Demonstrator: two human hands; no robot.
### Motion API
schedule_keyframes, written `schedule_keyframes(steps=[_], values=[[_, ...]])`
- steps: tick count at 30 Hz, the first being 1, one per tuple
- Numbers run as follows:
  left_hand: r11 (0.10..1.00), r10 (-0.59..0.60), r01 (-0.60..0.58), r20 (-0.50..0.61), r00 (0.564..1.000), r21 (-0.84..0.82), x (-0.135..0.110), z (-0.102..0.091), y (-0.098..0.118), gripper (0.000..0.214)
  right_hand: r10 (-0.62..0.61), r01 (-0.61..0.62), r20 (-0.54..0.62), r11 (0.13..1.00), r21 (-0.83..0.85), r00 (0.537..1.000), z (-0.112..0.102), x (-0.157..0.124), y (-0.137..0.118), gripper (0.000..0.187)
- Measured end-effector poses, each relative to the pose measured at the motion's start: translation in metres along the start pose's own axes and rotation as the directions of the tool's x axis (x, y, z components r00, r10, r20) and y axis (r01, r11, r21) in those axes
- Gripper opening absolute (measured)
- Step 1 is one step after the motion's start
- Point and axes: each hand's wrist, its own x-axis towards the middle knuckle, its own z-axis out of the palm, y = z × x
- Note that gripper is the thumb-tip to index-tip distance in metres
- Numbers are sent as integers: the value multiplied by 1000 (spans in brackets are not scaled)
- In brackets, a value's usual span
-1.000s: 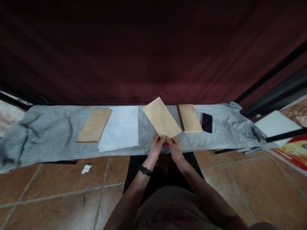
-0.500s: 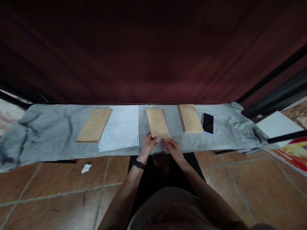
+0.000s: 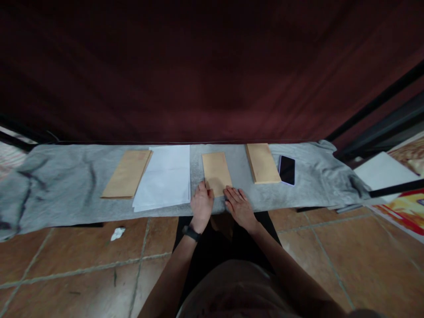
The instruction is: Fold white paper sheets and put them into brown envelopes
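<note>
A brown paper envelope (image 3: 217, 170) lies flat in the middle of the grey cloth, its near edge towards me. My left hand (image 3: 202, 204), with a dark band on the wrist, rests at its near left corner. The fingers there are stretched forward and the thumb lies apart on the paper. At the near right corner my right hand (image 3: 240, 207) lies palm down, fingers extended and touching the envelope's edge. To the left are white paper sheets (image 3: 164, 176) and a few brown envelopes (image 3: 126, 174). A thicker stack of brown envelopes (image 3: 263, 163) sits to the right.
A phone (image 3: 286, 170) with a dark screen lies right of the thick stack. Grey cloth (image 3: 62, 181) covers the narrow table. Behind it hangs a dark red curtain (image 3: 212, 88). A crumpled white scrap (image 3: 117, 233) is on the tiled floor.
My left hand has let go of the envelope's near edge and flattened beside it. My right hand has turned palm down onto the near right corner. The envelope now lies flatter and straighter.
</note>
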Motion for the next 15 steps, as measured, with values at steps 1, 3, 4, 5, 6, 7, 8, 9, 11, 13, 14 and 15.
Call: schedule_keyframes(steps=[1,3,4,5,6,7,8,9,11,13,14,15], values=[[994,86,-83,-42,995,78,-2,1,3,33,2,-2,-4,1000,-2,1000,1,0,0,48],[956,276,-270,-46,960,114,-1,8,9,36,6,-6,-19,1000,-6,1000,2,1,1,48],[924,371,-368,-17,928,101,2,13,12,40,7,-7,-28,1000,-7,1000,3,1,1,47],[886,456,-456,21,890,81,6,18,16,43,8,-9,-36,1000,-9,999,4,1,1,47],[849,521,-524,65,851,69,10,24,19,46,9,-10,-44,1000,-10,999,5,1,1,45],[818,563,-571,111,819,69,16,30,22,50,10,-11,-48,1000,-10,999,6,1,2,44],[797,585,-600,152,797,77,21,35,24,52,11,-12,-50,1000,-11,999,7,1,2,42],[782,596,-617,187,781,89,27,40,27,53,11,-11,-50,1000,-10,999,8,1,3,41],[768,597,-630,224,770,117,39,47,30,55,11,-12,-54,1000,-9,998,9,2,3,40],[763,594,-631,231,770,142,51,53,33,56,15,-16,-69,1000,-8,997,10,2,3,41],[762,592,-629,230,772,151,58,55,33,57,19,-20,-80,1000,-9,997,10,2,3,42],[764,589,-626,226,776,157,64,57,34,58,22,-23,-89,1000,-9,996,10,3,2,43]])
